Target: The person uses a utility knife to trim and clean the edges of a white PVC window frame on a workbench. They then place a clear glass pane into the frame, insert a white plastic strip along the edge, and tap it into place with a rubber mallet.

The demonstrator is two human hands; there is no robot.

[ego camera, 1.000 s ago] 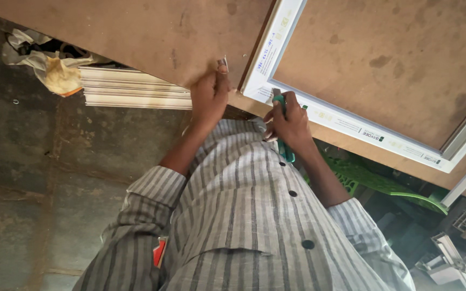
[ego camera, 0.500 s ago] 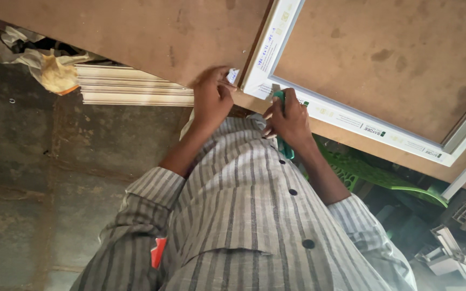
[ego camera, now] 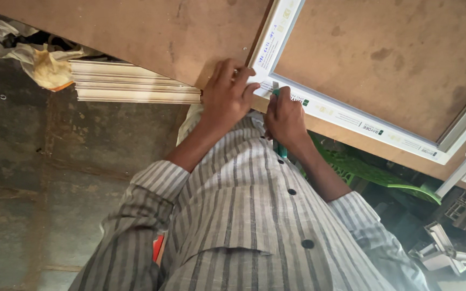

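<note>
A white window frame (ego camera: 346, 116) with a protective film lies on a brown board table (ego camera: 152, 32). My left hand (ego camera: 226, 97) presses its fingers flat on the frame's near corner, at the table's edge. Just beside it, my right hand (ego camera: 286, 119) is closed around a green-handled tool (ego camera: 279, 148). The tool's tip touches the frame's lower bar close to the corner and is mostly hidden by my fingers. My striped shirt with dark buttons fills the lower part of the view.
A stack of white profile lengths (ego camera: 136, 89) lies under the table at the left, with a crumpled cloth (ego camera: 44, 64) beside it. A green plastic chair (ego camera: 373, 172) and white profile offcuts (ego camera: 443, 253) sit at the lower right. The concrete floor (ego camera: 28, 188) is at the left.
My left hand has slid to the right from the bare table edge onto the frame's corner. My right hand keeps the green tool at the same spot.
</note>
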